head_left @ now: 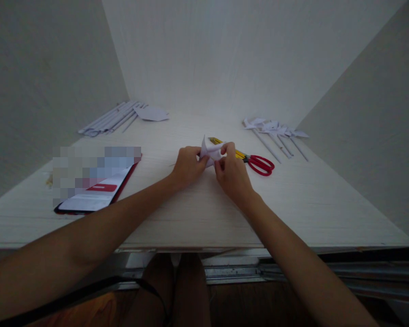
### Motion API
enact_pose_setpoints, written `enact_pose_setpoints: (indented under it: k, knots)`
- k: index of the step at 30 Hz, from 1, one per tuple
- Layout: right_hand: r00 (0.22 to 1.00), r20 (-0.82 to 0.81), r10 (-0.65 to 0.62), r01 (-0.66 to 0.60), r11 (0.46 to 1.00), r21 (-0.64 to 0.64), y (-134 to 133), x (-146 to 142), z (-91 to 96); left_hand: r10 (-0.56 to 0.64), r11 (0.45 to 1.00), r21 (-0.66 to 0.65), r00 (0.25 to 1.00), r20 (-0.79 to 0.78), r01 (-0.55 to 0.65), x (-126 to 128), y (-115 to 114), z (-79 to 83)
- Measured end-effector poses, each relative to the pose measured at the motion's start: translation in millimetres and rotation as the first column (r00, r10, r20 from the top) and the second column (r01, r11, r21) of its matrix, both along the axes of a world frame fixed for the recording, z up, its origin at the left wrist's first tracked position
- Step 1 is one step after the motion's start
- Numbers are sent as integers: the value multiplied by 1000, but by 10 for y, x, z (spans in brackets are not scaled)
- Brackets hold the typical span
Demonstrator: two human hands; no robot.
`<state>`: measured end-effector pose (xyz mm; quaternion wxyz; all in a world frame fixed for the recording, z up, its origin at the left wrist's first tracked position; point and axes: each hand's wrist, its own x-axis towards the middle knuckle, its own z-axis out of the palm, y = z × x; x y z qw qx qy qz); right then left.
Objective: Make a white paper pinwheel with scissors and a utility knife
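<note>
White paper (209,152), folded to a small peak, sat at the middle of the pale table (197,218) in the head view, pinched from both sides. The left hand (187,167) closed on one edge and the right hand (232,175) on the top corner. It looked light, limp and quick to crease, so best held by its folds. Scissors (259,162) lay just behind the right hand, with a phone (98,193) well apart to the left. Bare board lay free along the near edge.

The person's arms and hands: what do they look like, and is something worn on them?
Both arms are bare to the frame edge; no sleeves show. The left hand and the right hand wear no gloves. No watch or bracelet is on either wrist, and I see no ring on the fingers, though the dim light could hide a thin one.
</note>
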<state>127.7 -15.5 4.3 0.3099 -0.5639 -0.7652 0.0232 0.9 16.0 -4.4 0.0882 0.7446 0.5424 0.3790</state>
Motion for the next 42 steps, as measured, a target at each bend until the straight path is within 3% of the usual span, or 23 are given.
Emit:
enact_pose_setpoints:
  k: [5, 8, 11, 14, 17, 20, 23, 25, 30, 32, 38, 42]
  knots:
    - [971, 240, -6, 8, 1000, -6, -22, -24, 35, -10, 1000, -23, 1000, 20, 10, -7, -2, 8]
    - [965, 261, -16, 20, 1000, -13, -25, -41, 21, -11, 1000, -25, 1000, 9, 11, -9, -9, 14]
    - [995, 100, 22, -20, 1000, -22, 7, -29, -40, 3, 1000, -27, 1000, 14, -3, -9, -13, 16]
    - [974, -216, 69, -82, 995, -52, 77, 10, -115, 11, 999, -35, 999, 39, -10, -9, -14, 19]
    - [846, -530, 62, -174, 971, -165, 140, 31, -149, 13, 999, -44, 998, 57, -10, -10, -17, 24]
    - [651, -759, -24, -296, 912, -283, 156, 2, -131, 18, 999, -49, 998, 52, -16, -13, -18, 27]
    - [465, -875, -139, -374, 865, -336, 140, -28, -83, 27, 998, -59, 998, 51, -24, -16, -15, 27]
    - [396, -897, -198, -415, 832, -367, 139, -12, -46, 20, 998, -55, 998, 57, -17, -18, -10, 21]
    - [406, -883, -236, -607, 653, -454, 193, 140, 47, -22, 1000, 5, 1000, 19, 22, -21, 5, -10]
    - [405, -878, -255, -632, 616, -470, 210, 185, 81, -35, 999, 20, 999, -13, 35, -21, 12, -19]
    - [342, -865, -368, -608, 615, -502, 203, 178, 142, -22, 999, 32, 999, -37, 23, -19, 31, -39]
    - [355, -872, -337, -567, 664, -488, 181, 129, 123, -11, 999, 34, 1000, -19, 11, -25, 45, -45]
